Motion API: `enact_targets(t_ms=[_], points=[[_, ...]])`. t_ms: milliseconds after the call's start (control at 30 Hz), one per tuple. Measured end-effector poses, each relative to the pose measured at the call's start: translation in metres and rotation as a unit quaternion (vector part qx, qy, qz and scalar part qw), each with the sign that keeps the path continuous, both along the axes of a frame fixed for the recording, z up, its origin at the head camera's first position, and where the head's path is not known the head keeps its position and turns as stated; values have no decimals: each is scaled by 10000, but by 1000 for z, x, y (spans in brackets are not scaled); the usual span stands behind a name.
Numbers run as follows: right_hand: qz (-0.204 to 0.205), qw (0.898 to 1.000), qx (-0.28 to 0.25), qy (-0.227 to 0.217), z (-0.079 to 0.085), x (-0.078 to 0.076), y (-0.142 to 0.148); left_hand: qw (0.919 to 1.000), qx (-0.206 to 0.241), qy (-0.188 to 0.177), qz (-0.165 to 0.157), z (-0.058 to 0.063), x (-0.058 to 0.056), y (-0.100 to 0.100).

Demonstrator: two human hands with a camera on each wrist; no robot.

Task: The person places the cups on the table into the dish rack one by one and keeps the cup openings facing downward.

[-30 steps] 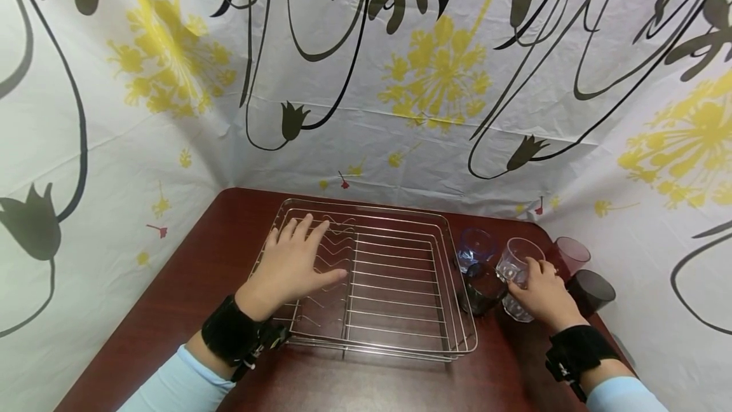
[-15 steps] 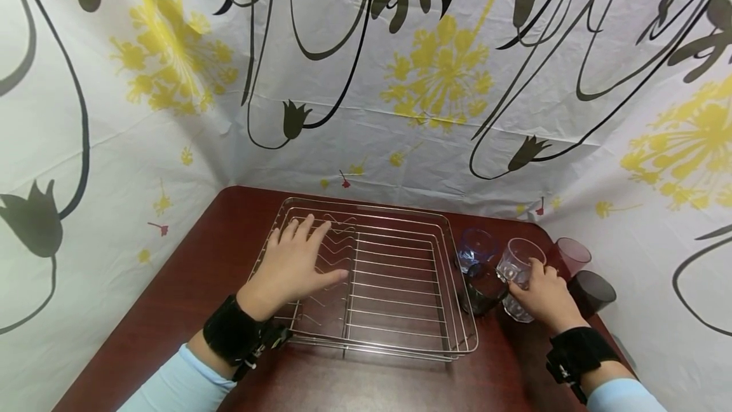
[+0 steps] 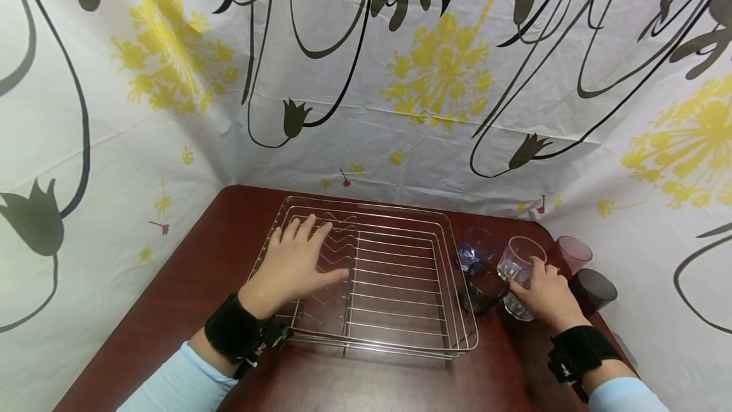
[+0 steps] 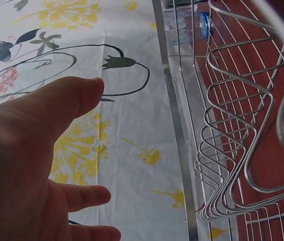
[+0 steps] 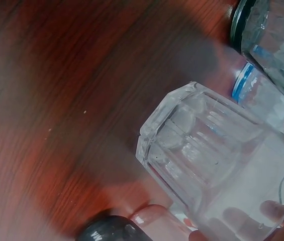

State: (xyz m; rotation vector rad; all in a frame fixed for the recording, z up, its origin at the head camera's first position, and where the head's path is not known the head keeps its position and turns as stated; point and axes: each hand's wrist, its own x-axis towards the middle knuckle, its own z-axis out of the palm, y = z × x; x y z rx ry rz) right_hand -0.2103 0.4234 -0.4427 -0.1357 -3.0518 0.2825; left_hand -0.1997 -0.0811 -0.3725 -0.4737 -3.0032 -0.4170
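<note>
My right hand grips a clear faceted glass near its rim, with fingertips and thumb on its sides. Whether the glass base touches the table cannot be told. Around that hand stand a dark glass and a blue glass to the left, a pink glass behind and another dark glass to the right. My left hand is spread over the left side of the wire dish rack, holding nothing. In the left wrist view its thumb and fingers stretch out beside the rack's wavy wires.
The rack takes up the middle of the dark red table. A white patterned curtain hangs close behind the table and along both sides. The right-hand glasses stand close together between the rack and the curtain.
</note>
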Motion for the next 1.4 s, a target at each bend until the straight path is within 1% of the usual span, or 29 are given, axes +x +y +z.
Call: enact_targets(t_ms=[167, 400, 700, 900, 1133, 1267, 1400], points=[[19, 10000, 7, -13, 2, 2, -1, 10000, -27, -18, 11, 2, -1, 1], [66, 9998, 42, 186, 1, 3, 0, 10000, -65, -49, 6, 4, -1, 2], [139, 9995, 154, 239, 4, 4, 2, 10000, -37, -64, -43, 6, -1, 3], [156, 9992, 145, 350, 11, 5, 4, 9999, -41, -80, -44, 6, -2, 4], [312, 9989, 127, 336, 24, 4, 5, 9999, -35, -68, -91, 10, -1, 4], [340, 9983, 120, 454, 33, 7, 3, 9999, -14, -79, -133, 12, -1, 4], [302, 9977, 243, 556, 40, 8, 0, 9999, -16, -83, -122, 14, 0, 4]])
